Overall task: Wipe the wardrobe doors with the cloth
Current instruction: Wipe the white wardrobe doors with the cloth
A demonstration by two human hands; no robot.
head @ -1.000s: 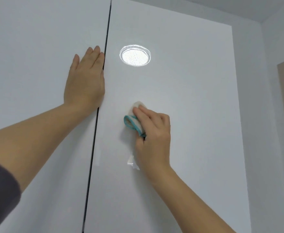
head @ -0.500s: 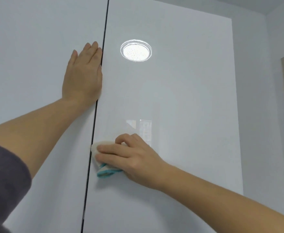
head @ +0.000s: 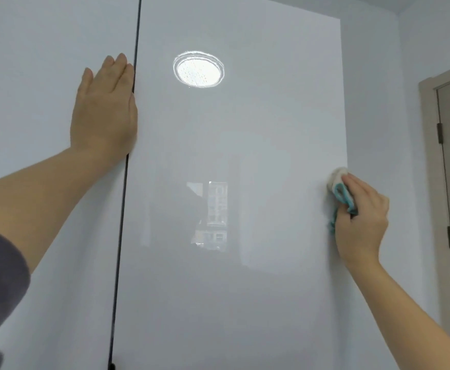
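Doors x2, hands x2, cloth x1 (R).

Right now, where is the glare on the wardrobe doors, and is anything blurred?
Head view: a round lamp reflection glares high on the glossy right door; a dimmer window reflection sits near its middle; the cloth held by the right hand looks slightly soft; the left hand, flat on the left door, is sharp.

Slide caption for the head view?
Right hand grips the cloth at the outer edge of the right door; left hand lies flat on the left door.
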